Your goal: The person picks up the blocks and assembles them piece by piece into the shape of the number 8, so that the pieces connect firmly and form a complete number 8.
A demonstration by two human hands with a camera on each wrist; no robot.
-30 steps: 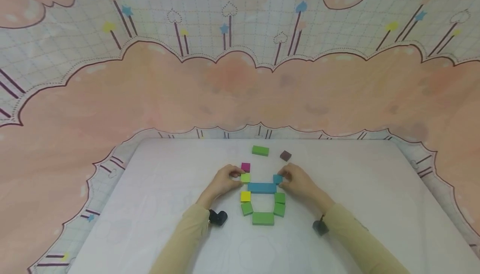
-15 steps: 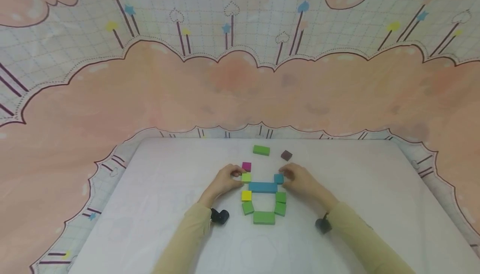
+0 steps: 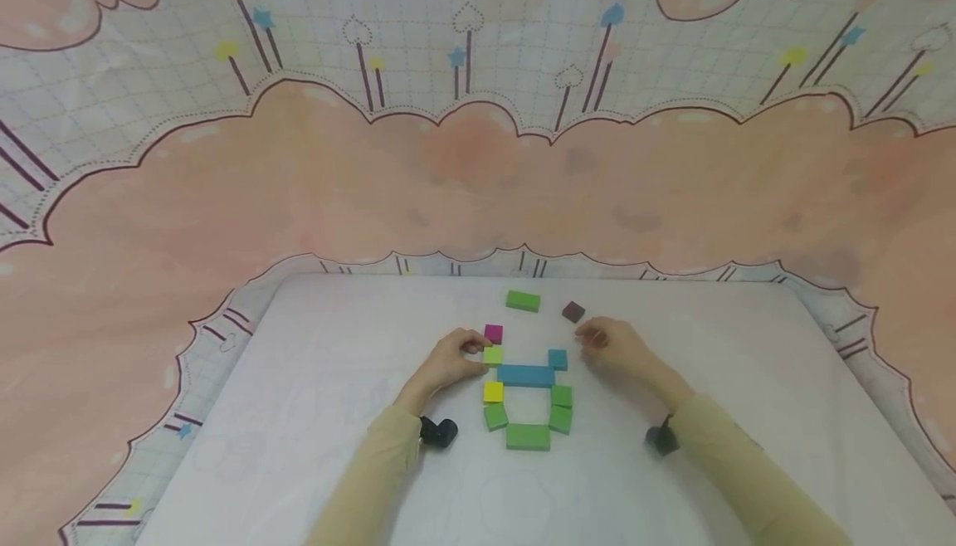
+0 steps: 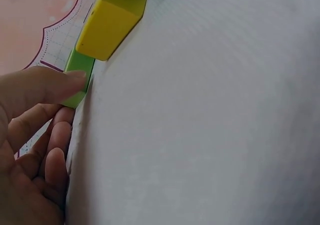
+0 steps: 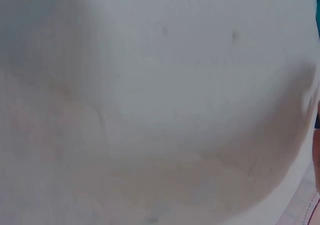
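Observation:
My left hand (image 3: 451,359) pinches a light green block (image 3: 493,356) between thumb and fingers, as the left wrist view of the same light green block (image 4: 79,65) also shows. A magenta block (image 3: 494,333) lies just behind it. A long blue block (image 3: 526,376) lies to its front right, with a small blue block (image 3: 558,359) at that bar's right end. My right hand (image 3: 614,348) is apart from the small blue block, its fingers loosely bent and holding nothing. Nearest its fingertips is a brown block (image 3: 573,311). The right wrist view shows mostly tabletop.
In front of the blue bar, a yellow block (image 3: 493,392), several small green blocks (image 3: 562,397) and a longer green block (image 3: 528,437) form a U shape. Another green block (image 3: 523,301) lies toward the far edge of the white table (image 3: 358,314).
My right hand has let go of the small blue block and moved right and back, toward the brown block. The left hand stays on the light green block.

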